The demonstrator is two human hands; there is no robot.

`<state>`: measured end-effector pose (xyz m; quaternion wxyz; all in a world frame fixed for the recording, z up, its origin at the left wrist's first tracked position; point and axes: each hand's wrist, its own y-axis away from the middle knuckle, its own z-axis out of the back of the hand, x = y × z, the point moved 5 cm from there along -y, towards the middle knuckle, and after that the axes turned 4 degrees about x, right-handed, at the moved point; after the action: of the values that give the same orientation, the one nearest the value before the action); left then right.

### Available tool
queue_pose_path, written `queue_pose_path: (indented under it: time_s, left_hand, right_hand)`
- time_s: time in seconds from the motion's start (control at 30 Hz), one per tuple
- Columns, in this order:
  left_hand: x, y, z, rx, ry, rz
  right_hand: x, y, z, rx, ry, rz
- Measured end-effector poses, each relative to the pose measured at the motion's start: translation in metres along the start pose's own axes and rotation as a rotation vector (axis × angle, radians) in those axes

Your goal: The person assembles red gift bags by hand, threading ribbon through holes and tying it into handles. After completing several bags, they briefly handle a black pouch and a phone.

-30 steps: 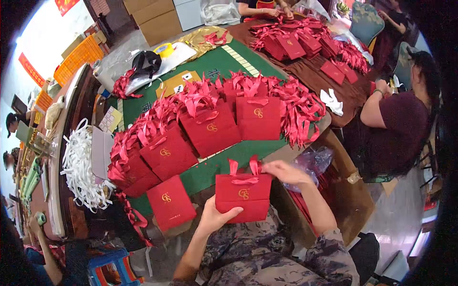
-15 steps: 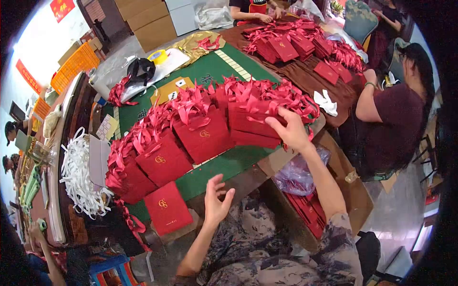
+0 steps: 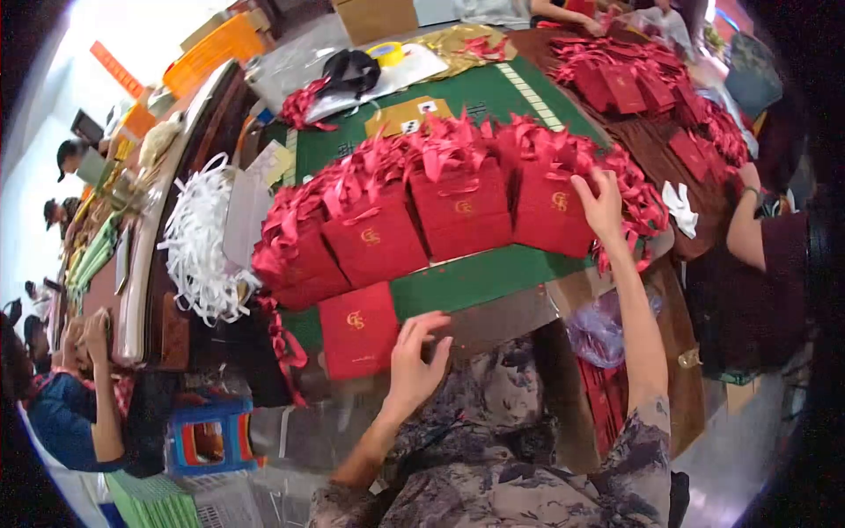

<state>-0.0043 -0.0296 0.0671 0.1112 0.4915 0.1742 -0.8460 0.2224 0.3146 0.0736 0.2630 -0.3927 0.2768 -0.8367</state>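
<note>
Red paper gift bags (image 3: 462, 211) with gold lettering and pink ribbon handles stand in a curved row on the green table mat (image 3: 466, 271). My right hand (image 3: 601, 209) is at the rightmost bag group, its fingers apart against the front and ribbons. Nothing is clearly gripped there. My left hand (image 3: 418, 363) hovers by the table's near edge with thumb and fingers spread, holding nothing. Just left of it, a single red bag (image 3: 358, 330) lies flat at the mat's edge, gold print up.
White ribbon strips (image 3: 198, 242) heap beside a pale box at left. A yellow tape roll (image 3: 385, 54) lies at the back. More red bags (image 3: 620, 84) cover the brown cloth at back right, where other people sit. White gloves (image 3: 679, 209) lie at right.
The view has turned, so the table sits further right and lower. The rightmost bag group, tilted before, now stands upright with its lettering showing. My left hand stays spread.
</note>
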Motion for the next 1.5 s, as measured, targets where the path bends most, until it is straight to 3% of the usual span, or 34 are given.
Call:
queue_pose_path:
  time_s: [0.07,0.13,0.2,0.27,0.33,0.43,0.5,0.63,0.7,0.8,1.0,1.07,1.23,1.5]
  left_hand:
    - [0.005,0.005,0.024,-0.162,-0.170,-0.039]
    - [0.011,0.013,0.055,-0.315,-0.420,-0.062]
    - [0.017,0.024,0.077,-0.426,-0.515,0.102]
    - [0.037,0.037,0.089,-0.297,-0.557,0.161]
    - [0.050,0.046,0.089,-0.150,-0.623,0.074]
    - [0.048,0.054,0.074,0.089,-0.729,0.087]
    - [0.058,0.057,0.068,0.088,-0.725,0.099]
    - [0.048,0.052,0.058,0.112,-0.756,0.124]
    - [0.046,0.051,0.051,0.148,-0.777,0.112]
    - [0.039,0.051,0.041,0.172,-0.805,0.045]
    - [0.010,0.044,0.012,0.251,-0.816,-0.066]
    - [0.004,0.039,-0.003,0.259,-0.837,-0.097]
    - [-0.014,0.032,-0.042,0.275,-0.931,-0.241]
    - [-0.007,0.026,-0.085,0.381,-0.855,-0.240]
  right_hand:
    - [-0.014,0.005,-0.008,0.057,-0.019,-0.166]
    - [-0.014,0.007,-0.007,-0.020,-0.056,-0.156]
    - [-0.005,0.013,-0.001,-0.062,-0.064,-0.137]
    - [0.011,0.022,0.018,-0.146,-0.017,-0.062]
    - [0.026,0.036,0.036,-0.146,-0.068,-0.123]
    - [0.034,0.068,0.053,-0.020,-0.080,-0.192]
    - [0.036,0.093,0.061,-0.022,0.063,-0.068]
    - [0.034,0.134,0.074,0.098,0.102,-0.177]
    - [0.039,0.145,0.077,0.181,0.304,-0.059]
    - [0.048,0.156,0.079,0.209,0.373,-0.037]
    - [0.070,0.163,0.074,0.297,0.303,0.028]
    - [0.071,0.166,0.071,0.363,0.136,-0.011]
    - [0.047,0.154,0.080,0.196,0.152,-0.083]
    - [0.036,0.141,0.077,0.289,0.305,0.004]
